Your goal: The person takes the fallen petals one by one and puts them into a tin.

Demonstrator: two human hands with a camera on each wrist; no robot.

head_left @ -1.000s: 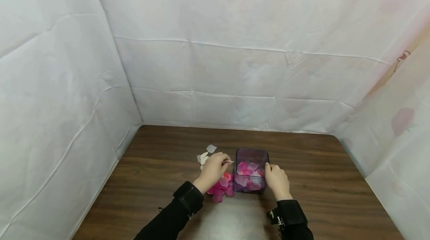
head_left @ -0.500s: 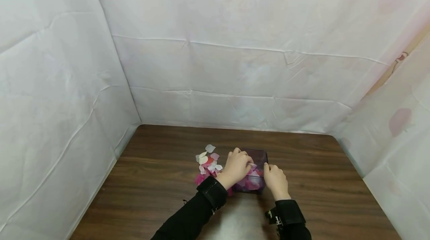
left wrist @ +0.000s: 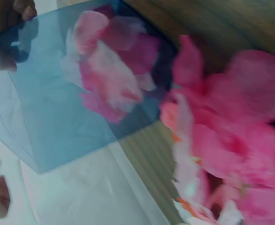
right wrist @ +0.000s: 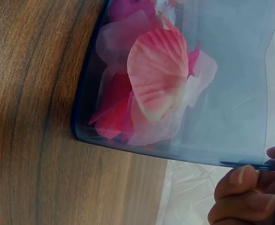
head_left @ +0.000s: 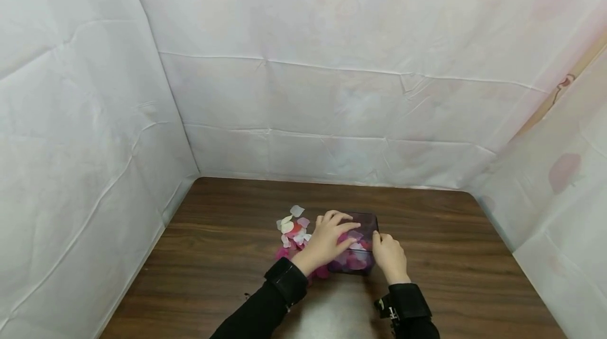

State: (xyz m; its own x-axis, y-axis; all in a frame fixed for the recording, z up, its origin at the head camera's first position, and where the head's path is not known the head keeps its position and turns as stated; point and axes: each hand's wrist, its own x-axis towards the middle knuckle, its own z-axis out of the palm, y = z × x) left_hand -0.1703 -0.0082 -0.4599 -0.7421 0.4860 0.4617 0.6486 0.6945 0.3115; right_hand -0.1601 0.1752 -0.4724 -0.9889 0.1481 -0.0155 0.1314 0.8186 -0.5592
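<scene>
A clear purple-tinted plastic box (head_left: 370, 220) stands on the table, with pink, red and white petals (right wrist: 158, 75) heaped at its bottom. My right hand (head_left: 391, 258) pinches its right rim, thumb inside and fingers outside, as the right wrist view shows. Over the left side of the box is my left hand (head_left: 326, 240), fingers spread and holding nothing. Left of the box lies a loose pile of petals (left wrist: 236, 126), deep pink close to the box and paler further back. My left hand and wrist hide part of that pile in the head view.
The brown wood-grain table (head_left: 227, 254) meets a white cloth wall (head_left: 303, 154) at the back, with more cloth on both sides. A pale petal (head_left: 297, 211) lies at the far end of the pile. Black bands (head_left: 286, 280) circle both wrists.
My left hand carried a pale petal from the pile to the box, and its fingers have since spread and drawn back slightly left. My right hand keeps its grip on the rim.
</scene>
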